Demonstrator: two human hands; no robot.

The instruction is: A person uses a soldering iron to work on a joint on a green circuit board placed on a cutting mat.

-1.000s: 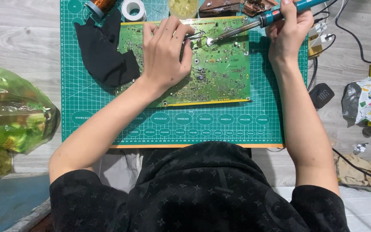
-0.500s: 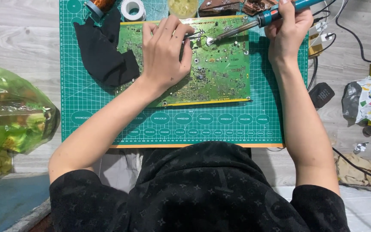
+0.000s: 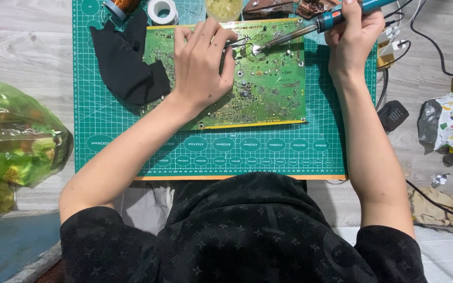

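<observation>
The left hand [image 3: 201, 71] lies on the board [image 3: 268, 89], hiding its centre; its fingers pinch tweezers [image 3: 237, 43] at 12 o'clock. The right hand [image 3: 353, 39] grips the iron [image 3: 315, 26], handle cut off at the top edge. Bare mat [image 3: 211, 152] lies open toward 6 o'clock. Compared with half a second ago, nothing has visibly shifted

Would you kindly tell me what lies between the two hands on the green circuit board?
In the head view, metal tweezers and the soldering iron's tip meet there over bare circuit board.
</observation>
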